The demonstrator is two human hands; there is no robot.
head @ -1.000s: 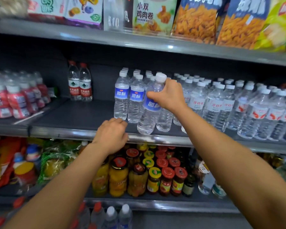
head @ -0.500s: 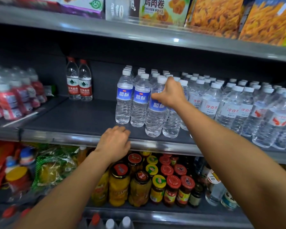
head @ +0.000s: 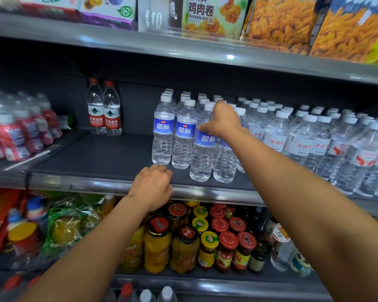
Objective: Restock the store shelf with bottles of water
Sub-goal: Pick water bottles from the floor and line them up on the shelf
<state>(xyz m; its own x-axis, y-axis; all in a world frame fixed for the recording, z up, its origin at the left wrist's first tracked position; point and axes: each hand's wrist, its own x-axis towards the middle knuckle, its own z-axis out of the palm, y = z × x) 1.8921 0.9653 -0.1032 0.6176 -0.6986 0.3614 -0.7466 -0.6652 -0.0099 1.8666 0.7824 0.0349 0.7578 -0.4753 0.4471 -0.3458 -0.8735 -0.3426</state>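
right hand (head: 222, 120) gripping blue-label bottle (head: 202, 149) near shelf edge (head: 85, 184); left hand (head: 152, 186) loosely curled, resting on shelf edge, holding nothing.

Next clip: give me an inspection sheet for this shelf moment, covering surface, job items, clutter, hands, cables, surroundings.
Surface: dark middle shelf, bare stretch left of centre.
Job's things: blue-label bottles upright in rows; front one stands at the shelf front.
Clutter: two red-label bottles at the back; white-label bottles on the right.
Hands: right hand has its grip on the front bottle's shoulder; left hand rests on the shelf edge.
Cables: nothing seen.
Surroundings: snack bags above, jars below.
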